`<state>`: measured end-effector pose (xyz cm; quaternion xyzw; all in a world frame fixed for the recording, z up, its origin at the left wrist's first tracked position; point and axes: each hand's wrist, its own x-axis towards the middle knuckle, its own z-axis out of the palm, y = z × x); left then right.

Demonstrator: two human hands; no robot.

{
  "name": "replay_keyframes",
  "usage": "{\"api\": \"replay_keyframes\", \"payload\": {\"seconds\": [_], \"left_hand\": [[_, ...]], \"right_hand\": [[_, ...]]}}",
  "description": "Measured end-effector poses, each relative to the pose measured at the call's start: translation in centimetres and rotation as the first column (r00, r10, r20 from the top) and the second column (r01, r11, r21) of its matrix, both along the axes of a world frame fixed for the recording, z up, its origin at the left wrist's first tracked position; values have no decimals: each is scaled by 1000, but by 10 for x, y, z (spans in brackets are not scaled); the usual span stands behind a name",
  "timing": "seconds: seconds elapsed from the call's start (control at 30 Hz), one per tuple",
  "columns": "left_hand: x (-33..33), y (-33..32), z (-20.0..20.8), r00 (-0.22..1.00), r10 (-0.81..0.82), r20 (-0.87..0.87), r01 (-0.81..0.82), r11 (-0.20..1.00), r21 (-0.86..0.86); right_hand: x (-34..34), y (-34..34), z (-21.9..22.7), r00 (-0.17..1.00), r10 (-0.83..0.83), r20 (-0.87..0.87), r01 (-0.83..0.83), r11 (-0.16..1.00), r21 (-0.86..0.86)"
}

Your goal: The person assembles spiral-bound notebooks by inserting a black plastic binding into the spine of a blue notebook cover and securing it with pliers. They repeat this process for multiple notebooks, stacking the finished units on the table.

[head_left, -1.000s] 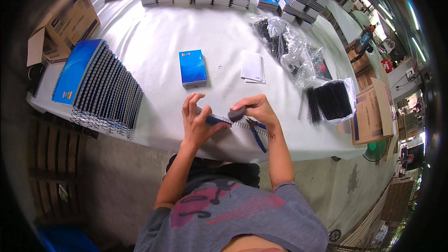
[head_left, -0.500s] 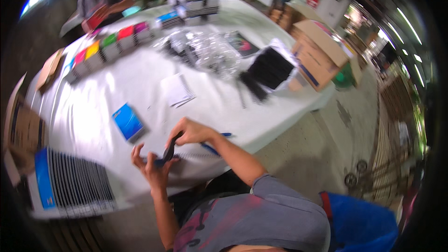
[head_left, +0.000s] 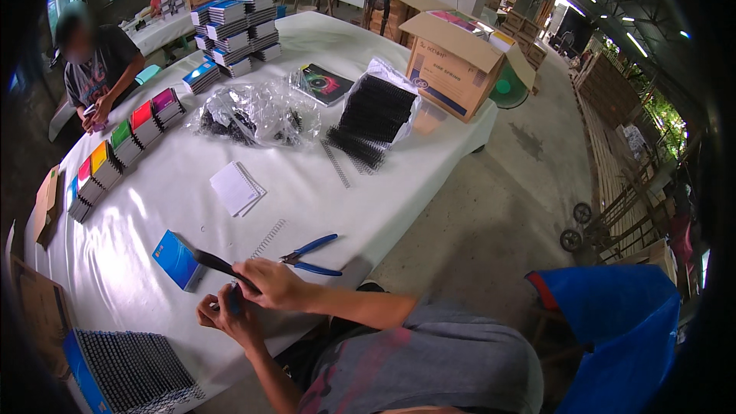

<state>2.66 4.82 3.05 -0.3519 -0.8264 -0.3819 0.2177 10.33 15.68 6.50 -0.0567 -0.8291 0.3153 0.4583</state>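
Work sits close to the body: the right hand is clamped round a long dark object whose far end slants up to the left, and just below it the left hand bends its fingers around a bluish thing — mostly hidden, so whether it is held tightly, or already has a coil through it, I cannot tell. Both things are over the table near its edge, with the hands nearly together. To the lower left, a big stack of spiral-bound books carries coils along its edges and looks finished. Just past the hands lie a thick blue book, a single loose coil and blue-handled pliers, their handles spread; neither coil nor pliers is in use. Farther on rest white sheets, then a pile of black coils on white wrapping — judging by that supply, plenty is left unfitted. Beyond stand a row of coloured books, a tall stack of blue-covered books, and a co-worker bent over something small.
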Motion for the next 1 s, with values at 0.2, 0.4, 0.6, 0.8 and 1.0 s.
{"api": "replay_keyframes", "payload": {"seconds": [0.2, 0.4, 0.6, 0.8, 1.0], "left_hand": [[-6, -3, 6, 1000, -18, 22, 16, 998, 59], [0, -6, 9, 991, -57, 122, 45, 994, 103], [-1, -10, 5, 992, -72, 107, 66, 996, 58], [-8, -20, 6, 980, -169, 101, 169, 986, 4], [-12, -32, 6, 929, -348, 125, 326, 931, 165]], "right_hand": [[24, -13, -24, 997, 20, 79, -13, 997, -82], [34, -13, 9, 994, -112, 5, 112, 994, -4], [20, -10, -24, 994, -102, 32, 106, 984, -141], [54, -5, -3, 999, 38, 24, -25, 912, -410], [27, 56, 41, 831, 556, -6, -404, 596, -694]]}}
